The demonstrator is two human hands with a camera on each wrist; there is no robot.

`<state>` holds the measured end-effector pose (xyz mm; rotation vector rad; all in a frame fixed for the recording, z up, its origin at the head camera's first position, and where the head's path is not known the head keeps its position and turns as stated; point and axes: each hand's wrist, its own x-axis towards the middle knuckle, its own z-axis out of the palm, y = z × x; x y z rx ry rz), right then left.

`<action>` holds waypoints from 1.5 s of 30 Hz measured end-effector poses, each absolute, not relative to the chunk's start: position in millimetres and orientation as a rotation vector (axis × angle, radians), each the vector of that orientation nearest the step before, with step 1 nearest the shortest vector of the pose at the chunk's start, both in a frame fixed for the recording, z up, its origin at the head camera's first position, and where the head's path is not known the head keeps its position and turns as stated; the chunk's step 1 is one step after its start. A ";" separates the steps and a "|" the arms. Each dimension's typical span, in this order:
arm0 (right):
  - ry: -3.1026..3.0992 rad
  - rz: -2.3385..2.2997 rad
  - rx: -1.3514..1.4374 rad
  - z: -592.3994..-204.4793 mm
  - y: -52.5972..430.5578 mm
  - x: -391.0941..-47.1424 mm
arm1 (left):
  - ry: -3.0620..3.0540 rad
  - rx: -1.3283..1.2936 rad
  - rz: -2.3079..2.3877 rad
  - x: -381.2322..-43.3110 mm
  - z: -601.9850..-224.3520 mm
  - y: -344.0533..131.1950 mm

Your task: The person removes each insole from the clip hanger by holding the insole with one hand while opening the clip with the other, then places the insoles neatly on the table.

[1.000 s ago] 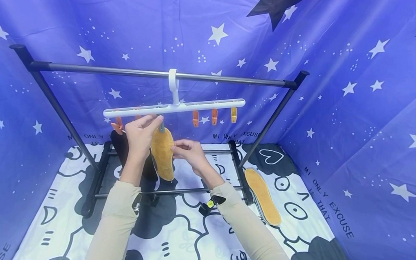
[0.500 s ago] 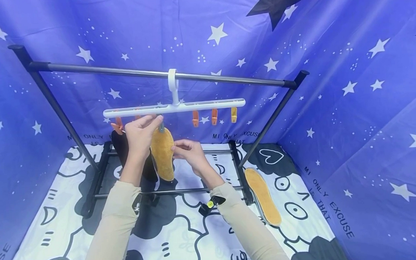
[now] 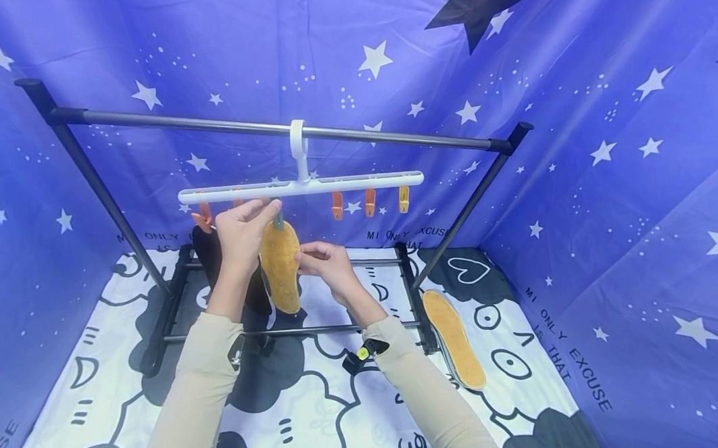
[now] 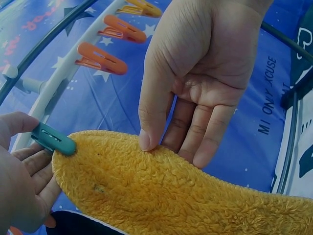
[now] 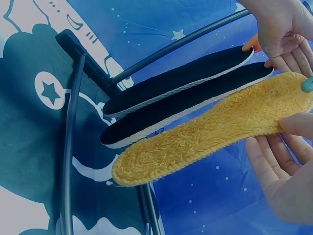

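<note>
A fuzzy yellow insole (image 3: 281,272) hangs toe-up from a green clip (image 4: 54,139) on the white hanger (image 3: 357,182). My left hand (image 3: 237,232) pinches the clip's upper end between thumb and fingers, with the clip's tip over the insole's top edge. Lower down, my right hand (image 3: 332,264) pinches the insole's right edge, thumb on the fuzzy face and fingers behind. Left of it, two dark insoles (image 5: 181,78) with white edges hang side by side from orange clips, partly hidden by my left arm in the head view.
Two orange clips (image 3: 337,205) and a yellow clip (image 3: 404,199) hang on the hanger's right half. The hanger hooks over a black metal rack (image 3: 195,119). Another yellow insole (image 3: 453,337) lies on the patterned cloth, right of the rack. Blue star-print curtains (image 3: 624,169) surround the space.
</note>
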<state>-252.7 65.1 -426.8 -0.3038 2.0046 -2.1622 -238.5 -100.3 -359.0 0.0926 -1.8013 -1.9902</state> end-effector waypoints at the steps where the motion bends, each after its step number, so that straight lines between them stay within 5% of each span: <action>1: 2.002 -2.164 -0.306 -426.9 65.1 -252.8 | -1.802 0.092 -1.989 -238.3 -359.0 -100.4; 45: 1.955 -2.194 -0.323 -425.7 65.4 -248.3 | -1.835 0.104 -1.968 -237.4 -358.8 -101.3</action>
